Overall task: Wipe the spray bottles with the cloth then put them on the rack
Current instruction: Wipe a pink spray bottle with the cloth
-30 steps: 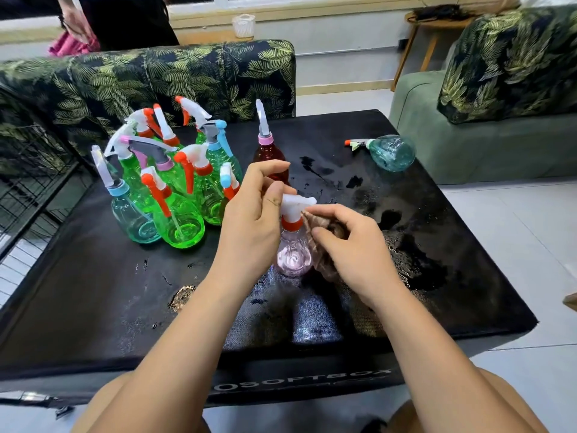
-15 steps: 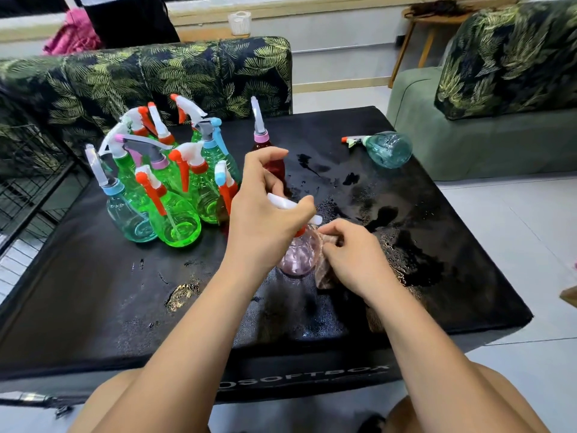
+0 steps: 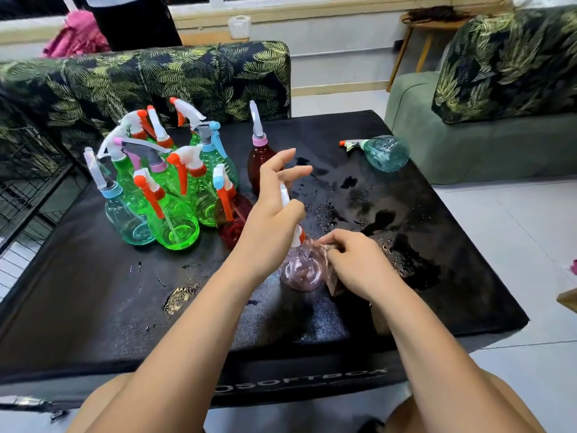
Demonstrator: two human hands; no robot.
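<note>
Pink see-through plastic forms the rounded body of the pink bottle (image 3: 301, 271), which sits near the middle of the black table (image 3: 93, 301), close in front of the person and nearer than the other bottles. Its white spray head and orange collar are largely covered by the left hand (image 3: 268, 220); only a strip of white shows between the fingers. The bottle leans a little to the left; whether its base rests on the table cannot be told. The left hand grips the spray head with the thumb and lower fingers, while two upper fingers stand out straight and loose. The right hand (image 3: 359, 267) pinches a brownish cloth (image 3: 334, 287) against the bottle's right side. Most of the cloth is hidden under that hand, so its shape is unclear. Both forearms cross the lower frame and cover part of the white lettering (image 3: 299, 381) on the table's front edge. Dark wet patches (image 3: 382, 218) lie just behind the hands. At rear left stands a tight group of green bottles (image 3: 178, 226) with white, orange, blue and pink heads, overlapping so that their count is hard to make out. A dark red bottle (image 3: 257, 164) stands upright beside them, partly behind the left hand's fingers. A teal bottle (image 3: 387, 153) lies on its side near the far right edge. A black wire rack (image 3: 28, 189) is cut off by the left edge.
</note>
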